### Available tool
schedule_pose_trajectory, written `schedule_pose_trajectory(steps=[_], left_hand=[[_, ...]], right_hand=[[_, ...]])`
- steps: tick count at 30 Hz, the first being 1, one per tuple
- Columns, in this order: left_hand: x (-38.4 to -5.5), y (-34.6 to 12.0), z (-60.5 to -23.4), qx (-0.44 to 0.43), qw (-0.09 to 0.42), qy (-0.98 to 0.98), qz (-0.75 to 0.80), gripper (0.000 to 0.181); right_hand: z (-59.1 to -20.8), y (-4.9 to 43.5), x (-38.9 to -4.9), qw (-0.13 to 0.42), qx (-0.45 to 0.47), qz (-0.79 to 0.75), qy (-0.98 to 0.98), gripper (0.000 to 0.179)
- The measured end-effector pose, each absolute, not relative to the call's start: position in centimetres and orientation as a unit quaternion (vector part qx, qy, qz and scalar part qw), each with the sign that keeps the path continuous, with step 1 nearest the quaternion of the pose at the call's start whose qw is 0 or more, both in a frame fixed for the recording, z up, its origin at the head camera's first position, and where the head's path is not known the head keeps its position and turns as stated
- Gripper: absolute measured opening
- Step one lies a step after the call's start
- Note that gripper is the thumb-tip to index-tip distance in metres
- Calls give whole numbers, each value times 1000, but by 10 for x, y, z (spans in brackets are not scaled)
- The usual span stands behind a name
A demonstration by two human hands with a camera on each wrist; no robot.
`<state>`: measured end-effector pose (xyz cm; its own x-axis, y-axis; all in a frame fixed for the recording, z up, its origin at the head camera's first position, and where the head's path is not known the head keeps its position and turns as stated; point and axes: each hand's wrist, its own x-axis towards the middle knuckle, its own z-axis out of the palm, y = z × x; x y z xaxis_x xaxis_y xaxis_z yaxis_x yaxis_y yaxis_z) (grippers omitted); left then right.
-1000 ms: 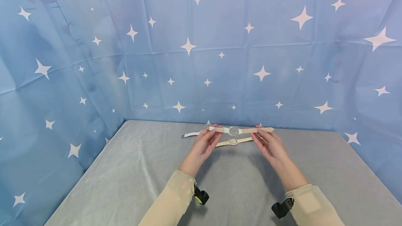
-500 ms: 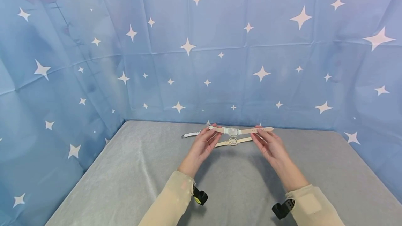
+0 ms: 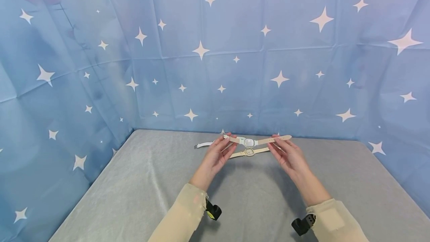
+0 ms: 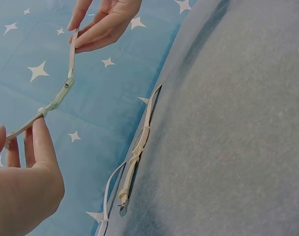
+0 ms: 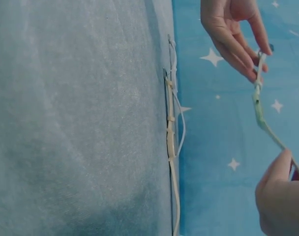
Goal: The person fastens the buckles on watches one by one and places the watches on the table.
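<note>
Both hands hold a wristwatch [image 3: 249, 142] up above the table, stretched out lengthwise. It has a pale, mint-white case, and the strap sides facing the head camera are beige. My left hand [image 3: 215, 158] pinches the buckle half of the strap between thumb and fingers. The long, holed half is pinched by my right hand [image 3: 289, 156], its tip sticking out past the fingers. On the table behind lies a cream-strapped watch [image 3: 249, 152], partly hidden by the hands. A white-strapped watch [image 3: 203, 144] lies beside it, mostly covered by the left hand in the head view.
The table [image 3: 151, 182] wears a grey cloth. Behind it and at its left hangs a blue curtain [image 3: 235, 66] printed with white stars. Small black wrist cameras hang under both sleeves.
The watch in my hands has tilted: its case has turned and sunk slightly, and its middle sags a little more. The grip of both hands is unchanged, and the watches on the table have stayed put.
</note>
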<state>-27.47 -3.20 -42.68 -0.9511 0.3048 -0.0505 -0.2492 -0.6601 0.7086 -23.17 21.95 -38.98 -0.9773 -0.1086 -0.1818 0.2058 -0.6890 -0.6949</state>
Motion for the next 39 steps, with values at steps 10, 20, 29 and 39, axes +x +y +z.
schedule_pose_trajectory(steps=[10,20,29,39], left_hand=[[-275,-32,-425,36,154,379,912,18],[-274,-33,-424,42,153,387,908,17],[-273,-33,-424,47,157,399,902,18],[-271,-32,-421,40,150,416,896,16]], right_hand=[[-391,219,-233,87,32,-910,404,20],[-391,217,-233,74,6,-903,424,21],[-391,215,-232,41,-1,-880,474,12],[-393,214,-231,4,-46,-857,513,16]])
